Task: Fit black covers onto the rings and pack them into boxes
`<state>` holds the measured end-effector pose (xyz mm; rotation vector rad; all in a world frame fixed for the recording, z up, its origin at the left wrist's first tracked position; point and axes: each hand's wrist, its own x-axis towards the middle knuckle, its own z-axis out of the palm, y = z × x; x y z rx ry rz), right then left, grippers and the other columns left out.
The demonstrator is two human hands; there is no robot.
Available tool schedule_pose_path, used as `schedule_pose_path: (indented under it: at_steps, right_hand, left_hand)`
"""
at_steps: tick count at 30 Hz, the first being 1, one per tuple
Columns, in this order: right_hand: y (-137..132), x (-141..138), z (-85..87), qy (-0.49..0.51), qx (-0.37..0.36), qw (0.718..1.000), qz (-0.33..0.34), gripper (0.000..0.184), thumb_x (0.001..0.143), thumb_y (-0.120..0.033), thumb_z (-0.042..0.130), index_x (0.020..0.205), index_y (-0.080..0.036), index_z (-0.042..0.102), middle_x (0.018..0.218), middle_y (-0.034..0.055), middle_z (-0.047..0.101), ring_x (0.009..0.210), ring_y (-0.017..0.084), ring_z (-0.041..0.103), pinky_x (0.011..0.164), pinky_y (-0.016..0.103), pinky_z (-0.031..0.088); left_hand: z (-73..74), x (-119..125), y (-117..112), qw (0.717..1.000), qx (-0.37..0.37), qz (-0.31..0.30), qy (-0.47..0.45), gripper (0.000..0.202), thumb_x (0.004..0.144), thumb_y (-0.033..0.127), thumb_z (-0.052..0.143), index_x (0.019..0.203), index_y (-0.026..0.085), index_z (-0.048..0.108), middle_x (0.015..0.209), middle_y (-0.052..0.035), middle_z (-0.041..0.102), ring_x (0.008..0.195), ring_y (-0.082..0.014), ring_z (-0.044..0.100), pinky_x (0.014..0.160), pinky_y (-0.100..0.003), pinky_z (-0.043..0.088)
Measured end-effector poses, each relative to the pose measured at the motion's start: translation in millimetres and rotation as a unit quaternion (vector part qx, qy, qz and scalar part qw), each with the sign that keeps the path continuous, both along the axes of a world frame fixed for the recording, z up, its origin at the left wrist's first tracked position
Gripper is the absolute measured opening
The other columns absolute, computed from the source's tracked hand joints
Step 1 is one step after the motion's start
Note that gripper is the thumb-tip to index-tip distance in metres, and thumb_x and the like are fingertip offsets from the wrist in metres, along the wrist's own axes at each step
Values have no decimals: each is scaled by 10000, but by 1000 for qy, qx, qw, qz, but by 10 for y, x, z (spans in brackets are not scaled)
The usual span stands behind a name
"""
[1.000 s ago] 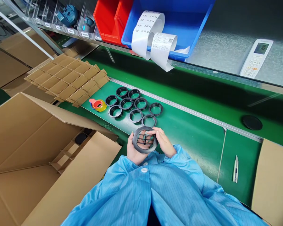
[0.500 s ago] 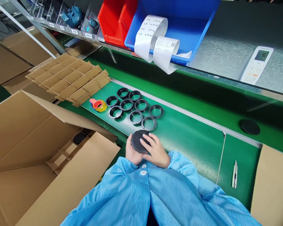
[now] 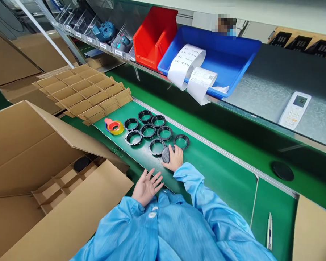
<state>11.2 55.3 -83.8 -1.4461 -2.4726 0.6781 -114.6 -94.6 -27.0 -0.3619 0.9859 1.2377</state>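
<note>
My right hand point(image 3: 175, 158) grips a round black cap point(image 3: 167, 154) by its edge, tilted low over the green bench. The cap is at the near end of a group of black rings point(image 3: 157, 147). Whether a ring lies under the cap is hidden. My left hand point(image 3: 148, 186) is palm up with its fingers spread and nothing in it, close in front of my body at the bench's near edge. Several rings lie flat behind and left of the cap, and one ring point(image 3: 181, 141) lies just beyond my right hand.
A yellow tape roll point(image 3: 115, 127) lies left of the rings, near a cardboard divider point(image 3: 84, 92). An open carton point(image 3: 78, 210) with partitions stands at left. A utility knife point(image 3: 269, 232) and another black disc point(image 3: 282, 170) are at right. A shelf holds a blue bin point(image 3: 222, 54).
My right hand has carried the cap forward, away from my body, to the near end of the rings. My left hand has let go of it and opened. The camera view has tilted upward.
</note>
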Motion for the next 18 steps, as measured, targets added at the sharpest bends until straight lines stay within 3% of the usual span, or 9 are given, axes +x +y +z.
schedule_pose_path:
  at_steps: [3,7,9,12,15,18]
  right_hand:
    - [146,-8,-221,-62,18,998,16,1111,671,-566,796,1548,-101,297,1567,282,264,1436,438,248,1185,643,44]
    - [-76,199,-420,-80,19,996,32,1144,687,-675,735,1561,-101,270,1570,297,272,1448,441,259,1192,636,52]
    - [-237,338,-433,-79,13,996,48,1140,696,-709,711,1561,-105,279,1583,292,257,1463,442,246,1200,627,74]
    - [-346,447,-364,-63,19,997,40,979,830,-675,593,1561,-102,284,1619,259,195,1499,420,180,1206,627,90]
    - [-297,401,-304,-37,31,999,20,846,927,-597,498,1576,-119,241,1641,199,164,1524,369,133,1221,601,111]
    - [-272,300,-347,-40,11,999,26,811,947,-580,475,1569,-109,251,1634,188,202,1524,332,163,1230,565,143]
  left_hand:
    - [-14,-157,-87,1000,-8,6,6,467,983,430,493,1388,198,479,1375,-182,579,1191,-269,634,936,-418,556]
    - [-38,-312,-214,998,-29,38,29,449,992,334,485,1387,122,470,1331,-213,608,1171,-289,649,900,-393,591]
    - [-64,-360,-258,997,-38,53,35,452,997,304,464,1400,99,459,1309,-227,621,1166,-300,652,884,-395,605]
    - [-108,-377,-264,996,-57,62,42,464,1006,284,423,1428,93,440,1279,-232,641,1146,-306,663,851,-404,625]
    - [-115,-302,-171,995,-81,43,44,476,1002,258,404,1448,94,432,1256,-236,656,1107,-305,682,809,-399,642]
    - [-53,-130,8,994,-94,8,63,495,988,256,402,1453,91,442,1248,-244,661,1079,-306,694,771,-386,652]
